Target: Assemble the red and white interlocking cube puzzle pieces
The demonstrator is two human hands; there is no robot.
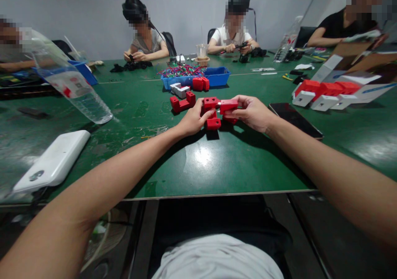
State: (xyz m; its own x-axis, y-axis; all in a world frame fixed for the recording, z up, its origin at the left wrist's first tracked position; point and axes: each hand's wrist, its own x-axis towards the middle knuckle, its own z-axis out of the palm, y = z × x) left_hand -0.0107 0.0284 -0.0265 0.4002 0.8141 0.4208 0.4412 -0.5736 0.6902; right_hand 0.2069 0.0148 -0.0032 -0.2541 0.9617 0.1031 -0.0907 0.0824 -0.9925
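My left hand (192,121) and my right hand (250,112) meet over the middle of the green table (217,163). Both are closed on a red plastic block assembly (217,110). The left grips its left part, whose lower piece rests near the table. The right pinches its right part, joined by a small pale connector. Just beyond lies a loose red block piece (182,103).
A blue tray (217,76) of coloured small parts, with red and white blocks (189,87), sits behind. A dark phone (294,119) lies right, red and white blocks (325,94) further right. A white power bank (52,162) and plastic bottle (71,84) stand left. Several people work across the table.
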